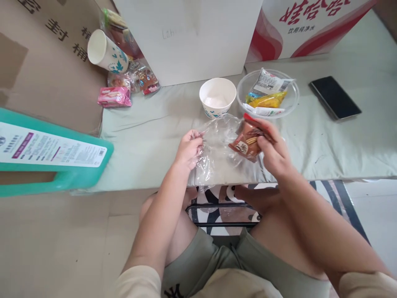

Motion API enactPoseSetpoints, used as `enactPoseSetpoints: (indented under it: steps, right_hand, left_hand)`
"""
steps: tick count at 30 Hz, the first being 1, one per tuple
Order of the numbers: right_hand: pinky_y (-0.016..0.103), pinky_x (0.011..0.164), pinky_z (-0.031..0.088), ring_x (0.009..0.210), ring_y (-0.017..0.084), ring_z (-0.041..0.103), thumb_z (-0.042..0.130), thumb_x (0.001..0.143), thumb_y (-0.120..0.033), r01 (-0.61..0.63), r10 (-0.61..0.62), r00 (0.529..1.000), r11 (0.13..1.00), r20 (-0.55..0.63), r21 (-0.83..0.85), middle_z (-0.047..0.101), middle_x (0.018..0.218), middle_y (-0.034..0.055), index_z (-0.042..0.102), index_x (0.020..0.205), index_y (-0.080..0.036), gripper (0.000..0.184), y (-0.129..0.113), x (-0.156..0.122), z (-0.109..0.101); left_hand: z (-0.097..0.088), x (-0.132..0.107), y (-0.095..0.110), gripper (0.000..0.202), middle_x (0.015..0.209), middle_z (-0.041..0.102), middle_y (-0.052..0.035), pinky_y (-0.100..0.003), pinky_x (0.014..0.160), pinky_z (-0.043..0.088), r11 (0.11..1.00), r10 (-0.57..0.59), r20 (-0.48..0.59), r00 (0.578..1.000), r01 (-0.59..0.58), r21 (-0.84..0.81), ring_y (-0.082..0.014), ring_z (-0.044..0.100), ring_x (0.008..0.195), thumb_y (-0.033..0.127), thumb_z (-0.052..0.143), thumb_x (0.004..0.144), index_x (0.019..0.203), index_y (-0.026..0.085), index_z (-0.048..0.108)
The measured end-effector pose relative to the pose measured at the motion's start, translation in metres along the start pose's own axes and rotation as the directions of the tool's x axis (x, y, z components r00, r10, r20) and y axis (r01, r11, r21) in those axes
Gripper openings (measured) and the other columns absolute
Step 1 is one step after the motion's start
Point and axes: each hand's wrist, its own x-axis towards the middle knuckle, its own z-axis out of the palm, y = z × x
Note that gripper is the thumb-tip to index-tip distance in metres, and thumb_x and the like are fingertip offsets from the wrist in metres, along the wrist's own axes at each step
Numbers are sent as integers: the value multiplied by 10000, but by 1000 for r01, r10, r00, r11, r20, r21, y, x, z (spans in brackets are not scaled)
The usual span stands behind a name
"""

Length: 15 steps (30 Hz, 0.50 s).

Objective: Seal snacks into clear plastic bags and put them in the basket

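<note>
My left hand (189,150) is closed on the edge of a crinkled clear plastic bag (214,138). In my right hand (274,147) is a brown and red snack packet (247,142), pinched between thumb and fingers. The packet lies against the bag's right side; whether it is inside the bag or in front of it I cannot tell. Just beyond the bag stands a white paper bowl (217,96) with something whitish inside. To its right, a clear round plastic bowl (296,97) holds several packets, among them a yellow one (269,100).
A black phone (335,97) lies at the right. On the left are a pink packet (114,97), a tilted paper cup (107,51), more snack packets (144,78) and a green container (77,176). White boxes (195,41) and a brown carton (52,62) border the cloth-covered surface (149,136).
</note>
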Motion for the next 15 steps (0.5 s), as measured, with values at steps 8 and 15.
enactPoseSetpoints:
  steps: [8,15]
  right_hand:
    - [605,977,622,1399,388,581,635,861,-434,-169,294,927,882,-234,440,623,1469,136,570,1280,-254,461,-17,42,-37]
    - [465,801,610,952,276,783,432,965,-119,-330,327,890,943,-317,47,740,954,119,639,1022,-56,224,-23,190,-59]
  left_hand:
    - [4,10,-7,225,789,589,61,-180,383,197,988,138,-40,990,-135,74,-7,304,416,19,516,591,695,194,420]
    - [0,10,-12,196,695,489,59,-186,456,257,949,222,65,973,-231,214,-36,332,481,13,529,623,680,190,467]
